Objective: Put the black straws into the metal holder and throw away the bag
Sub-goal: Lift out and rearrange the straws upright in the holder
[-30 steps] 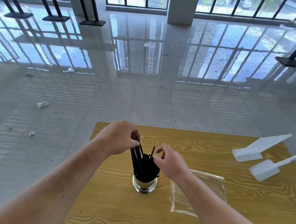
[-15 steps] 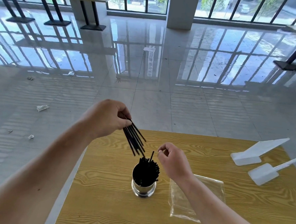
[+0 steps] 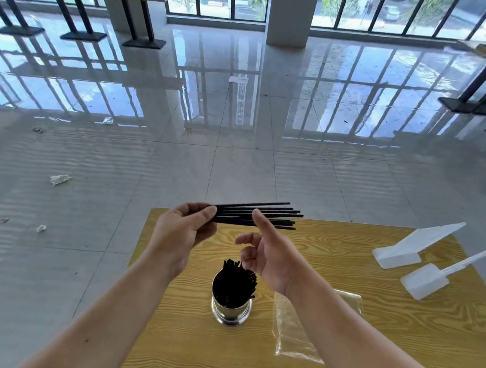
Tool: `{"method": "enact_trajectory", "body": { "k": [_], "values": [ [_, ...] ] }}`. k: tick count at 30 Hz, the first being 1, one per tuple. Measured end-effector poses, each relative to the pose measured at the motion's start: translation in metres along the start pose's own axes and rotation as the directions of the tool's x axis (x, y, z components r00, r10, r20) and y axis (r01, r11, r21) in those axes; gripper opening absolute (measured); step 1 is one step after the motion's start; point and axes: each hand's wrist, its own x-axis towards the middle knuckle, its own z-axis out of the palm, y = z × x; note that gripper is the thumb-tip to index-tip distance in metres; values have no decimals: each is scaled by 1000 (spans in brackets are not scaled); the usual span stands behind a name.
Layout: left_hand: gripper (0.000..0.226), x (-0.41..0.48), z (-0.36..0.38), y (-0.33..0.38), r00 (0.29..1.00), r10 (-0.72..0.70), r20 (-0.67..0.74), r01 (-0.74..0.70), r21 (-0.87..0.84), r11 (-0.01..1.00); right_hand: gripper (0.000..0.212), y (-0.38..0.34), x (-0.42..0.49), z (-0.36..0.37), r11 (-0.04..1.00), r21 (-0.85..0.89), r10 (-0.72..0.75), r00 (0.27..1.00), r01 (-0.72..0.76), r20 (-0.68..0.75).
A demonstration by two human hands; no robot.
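Counter [image 3: 368, 345]: yellow wood grain. Holder [image 3: 231, 310] upright on it, packed with black straws. Clear bag [image 3: 293, 335] lies flat just right of holder. Left hand [image 3: 183, 231] above holder, fingers clamped on a level fan of straws [image 3: 262, 215]. Right hand [image 3: 271, 258] above holder, palm up, fingers loosely curled, gripping nothing. White stands [image 3: 413, 246] well right of holder. Behind holder: glossy grey tile floor [image 3: 237, 169] mirroring windows, with paper scraps [image 3: 59, 178] far left.

Bare forearms, bare left hand [image 3: 183, 234] and right hand [image 3: 271, 258]; small dark speck on left forearm.
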Motion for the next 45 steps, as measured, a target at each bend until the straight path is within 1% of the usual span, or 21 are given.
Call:
{"method": "enact_trajectory", "body": {
  "k": [1, 2, 4, 6, 9, 11, 13, 15, 16, 19, 23, 25, 27, 29, 31, 33, 36, 38, 41, 44, 45],
  "values": [
    [8, -2, 0, -6, 999, -47, 6, 48, -47, 998, 71, -2, 1, -2, 996, 84, 1, 1000, -1, -8],
    [11, -4, -1, -12, 995, -94, 16, 95, -93, 991, 63, -4, 2, -4, 989, 144, -11, 1000, 14, -23],
    [13, -8, -2, -23, 984, -174, 34, 177, -145, 973, 42, -5, 3, -10, 982, 181, -47, 996, 61, -78],
    [14, -11, -4, -32, 971, -233, 51, 238, -152, 959, 32, -6, 5, -13, 990, 103, -82, 985, 99, -154],
    [15, -13, -7, -42, 959, -272, 80, 280, -113, 953, 31, -8, 5, -19, 970, -181, -200, 953, 160, -226],
    [21, -14, -11, -46, 949, -293, 117, 295, -3, 955, 30, -12, 3, -21, 905, -364, -302, 934, 218, -192],
    [26, -14, -15, -51, 940, -316, 130, 285, 210, 935, 28, -15, 1, -21, 832, -490, -376, 914, 260, -153],
    [25, -12, -21, -56, 950, -301, 84, 240, 420, 875, 26, -16, 0, -20, 741, -616, -425, 896, 266, -125],
    [22, -11, -23, -59, 960, -274, 55, 212, 496, 842, 27, -15, 0, -19, 688, -680, -436, 894, 256, -104],
    [16, -5, -31, -65, 983, -181, 29, 121, 640, 759, 42, -6, 0, -19, 546, -813, -379, 925, 203, -23],
    [17, 1, -38, -70, 993, -107, 56, 31, 742, 670, 45, 12, 5, -19, 482, -857, -294, 955, 182, 38],
    [19, 4, -39, -71, 995, -76, 68, -5, 777, 630, 41, 25, 8, -19, 474, -865, -272, 962, 166, 35],
    [23, 6, -38, -72, 995, -62, 84, -30, 803, 595, 27, 36, 10, -20, 444, -887, -218, 976, 124, 27],
    [27, 5, -37, -72, 993, -59, 101, -50, 827, 560, 29, 43, 12, -23, 385, -918, -165, 986, 95, 33],
    [30, 4, -35, -72, 992, -55, 111, -67, 856, 512, 31, 45, 14, -28, 368, -926, -166, 986, 88, 27],
    [32, 2, -33, -73, 990, -55, 130, -90, 882, 463, 30, 42, 15, -35, 370, -926, -206, 979, 79, 1],
    [33, 1, -29, -76, 982, -82, 169, -119, 898, 423, 23, 40, 16, -47, 363, -930, -253, 966, 47, -50],
    [31, -1, -27, -77, 978, -97, 185, -130, 903, 409, 24, 42, 16, -53, 360, -933, -257, 962, 3, -96],
    [29, -3, -23, -78, 972, -112, 206, -146, 906, 397, 38, 50, 18, -61, 333, -939, -190, 969, -90, -160],
    [29, -3, -21, -80, 968, -121, 221, -160, 911, 381, 68, 61, 18, -62, 316, -935, -92, 975, -162, -200],
    [30, -3, -21, -81, 967, -120, 224, -165, 912, 377, 74, 64, 18, -61, 323, -931, -72, 976, -172, -205]
  ]
}}
